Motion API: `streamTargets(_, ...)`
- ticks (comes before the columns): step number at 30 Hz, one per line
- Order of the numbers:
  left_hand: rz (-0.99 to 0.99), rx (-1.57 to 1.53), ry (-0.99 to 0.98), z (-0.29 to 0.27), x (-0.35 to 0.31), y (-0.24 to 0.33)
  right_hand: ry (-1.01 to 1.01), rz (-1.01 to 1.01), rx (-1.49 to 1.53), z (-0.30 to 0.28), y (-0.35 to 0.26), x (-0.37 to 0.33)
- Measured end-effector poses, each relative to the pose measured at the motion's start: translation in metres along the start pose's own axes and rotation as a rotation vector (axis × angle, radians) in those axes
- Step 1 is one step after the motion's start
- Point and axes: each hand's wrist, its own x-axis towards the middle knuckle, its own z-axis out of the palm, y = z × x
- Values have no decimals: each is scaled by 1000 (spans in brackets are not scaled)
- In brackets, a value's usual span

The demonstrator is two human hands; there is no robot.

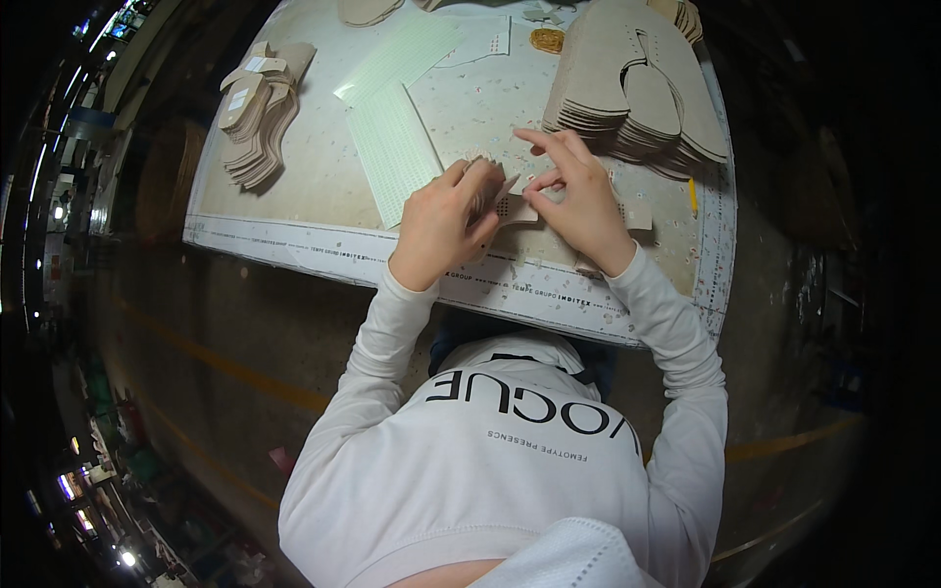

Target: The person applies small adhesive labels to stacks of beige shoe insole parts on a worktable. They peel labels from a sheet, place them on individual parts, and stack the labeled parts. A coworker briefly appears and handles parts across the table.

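Near the table's front edge, both my hands work close together over a small beige piece with a patch of dark dots (517,210). My left hand (439,223) is closed, its fingers curled over the piece's left end; a pale pointed tip (507,185) sticks out by its fingers, too small to identify. Just to the right, my right hand (580,204) brings its thumb and index finger together above the piece, the other fingers stretched out. Whatever is in that pinch is too small to make out. Another beige piece (638,217) lies partly under my right hand.
Pale green sheets with rows of small marks (392,147) lie left of centre. Stacks of beige cut pieces stand at the far right (652,93) and far left (263,118). A golden roll (547,40) and a thin yellow stick (693,196) lie nearby. Small scraps litter the table (323,186).
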Motion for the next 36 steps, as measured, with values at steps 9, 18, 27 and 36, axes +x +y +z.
streamTargets(9, 19, 203, 26, 11, -7, 8, -12, -49, -54, -1, 3, 3)
streamTargets(18, 69, 159, 82, 10, -4, 2, -190, -93, -42, 6, 0, 5)
streamTargets(27, 64, 217, 67, 12, -7, 4, -54, -131, -174, 0, 6, 11)
streamTargets(36, 87, 255, 74, 14, -6, 5, -149, -121, -152, 13, 7, 2)
